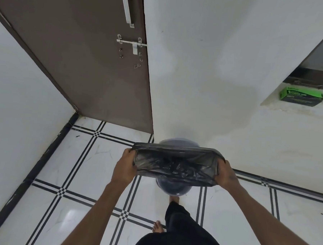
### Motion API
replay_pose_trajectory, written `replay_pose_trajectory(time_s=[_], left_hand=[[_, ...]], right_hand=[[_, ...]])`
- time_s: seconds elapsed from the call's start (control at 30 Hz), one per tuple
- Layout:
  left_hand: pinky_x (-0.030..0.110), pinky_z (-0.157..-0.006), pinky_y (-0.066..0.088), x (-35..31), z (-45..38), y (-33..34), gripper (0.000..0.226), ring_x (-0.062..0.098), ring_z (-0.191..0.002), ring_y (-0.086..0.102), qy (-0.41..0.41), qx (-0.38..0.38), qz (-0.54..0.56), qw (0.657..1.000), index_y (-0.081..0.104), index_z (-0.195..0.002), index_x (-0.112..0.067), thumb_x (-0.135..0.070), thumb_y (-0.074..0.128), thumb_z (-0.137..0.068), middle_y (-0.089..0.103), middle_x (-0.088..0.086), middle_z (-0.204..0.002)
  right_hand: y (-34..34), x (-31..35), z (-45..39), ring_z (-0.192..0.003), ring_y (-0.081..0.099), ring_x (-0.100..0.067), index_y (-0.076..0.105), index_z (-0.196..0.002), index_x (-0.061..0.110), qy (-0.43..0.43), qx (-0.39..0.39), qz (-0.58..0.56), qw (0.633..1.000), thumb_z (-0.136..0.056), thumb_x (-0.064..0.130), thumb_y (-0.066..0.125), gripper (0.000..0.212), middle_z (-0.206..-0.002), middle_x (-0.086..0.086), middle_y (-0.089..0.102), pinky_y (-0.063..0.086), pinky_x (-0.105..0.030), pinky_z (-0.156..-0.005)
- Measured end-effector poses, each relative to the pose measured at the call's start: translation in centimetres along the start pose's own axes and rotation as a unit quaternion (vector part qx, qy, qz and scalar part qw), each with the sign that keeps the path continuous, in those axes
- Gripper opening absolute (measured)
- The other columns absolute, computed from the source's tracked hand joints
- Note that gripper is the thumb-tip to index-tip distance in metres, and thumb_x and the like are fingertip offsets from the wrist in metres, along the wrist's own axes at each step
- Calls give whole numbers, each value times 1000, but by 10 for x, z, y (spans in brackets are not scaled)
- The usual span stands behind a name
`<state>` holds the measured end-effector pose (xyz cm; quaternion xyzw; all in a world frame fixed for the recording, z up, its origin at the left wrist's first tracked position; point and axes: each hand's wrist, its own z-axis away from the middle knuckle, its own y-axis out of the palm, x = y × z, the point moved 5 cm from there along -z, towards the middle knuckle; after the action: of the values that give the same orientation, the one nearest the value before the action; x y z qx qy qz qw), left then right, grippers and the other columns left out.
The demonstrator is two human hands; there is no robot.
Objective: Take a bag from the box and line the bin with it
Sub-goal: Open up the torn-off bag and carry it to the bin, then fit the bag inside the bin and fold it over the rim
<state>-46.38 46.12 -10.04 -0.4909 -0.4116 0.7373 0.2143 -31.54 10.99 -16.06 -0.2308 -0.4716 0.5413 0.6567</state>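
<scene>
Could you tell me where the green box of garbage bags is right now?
In the head view, the green box lies on a pale ledge recessed in the wall at the far right, well above and apart from the black bag.

Left hand (125, 166) and right hand (225, 177) grip opposite edges of black bag (175, 165), mouth stretched open above dark round bin (172, 189) on tiled floor (75, 174). Green box (301, 96) on ledge (288, 108) at right. Brown door (85, 58) behind.
</scene>
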Motion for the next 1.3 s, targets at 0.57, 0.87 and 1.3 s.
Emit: replay_pose_trajectory(time_s=[0.57,0.87,1.3], left_hand=[[34,-94,51,27,-11,57,51,28,-112,60,-111,294,-58,948,48,-133,-9,-11,64,-84,61,11,-128],[36,-97,50,19,-29,76,55,26,-113,63,-111,243,-15,964,53,-134,-16,-27,68,-82,65,7,-126],[33,-101,46,35,-114,150,63,25,-122,59,-137,272,-2,952,48,-141,-19,-28,71,-82,60,3,-134]], right_hand=[[13,-19,-7,-92,67,-30,41,-142,14,22,153,53,986,-83,12,57,61,-120,-14,64,52,-27,-68],[19,-23,-21,-115,59,-35,34,-151,16,29,82,-29,996,-76,2,61,80,-127,-15,62,48,-34,-89],[69,-58,-106,-109,62,-39,33,-150,15,86,118,-77,986,-78,11,73,83,-123,-14,64,47,-34,-80]])
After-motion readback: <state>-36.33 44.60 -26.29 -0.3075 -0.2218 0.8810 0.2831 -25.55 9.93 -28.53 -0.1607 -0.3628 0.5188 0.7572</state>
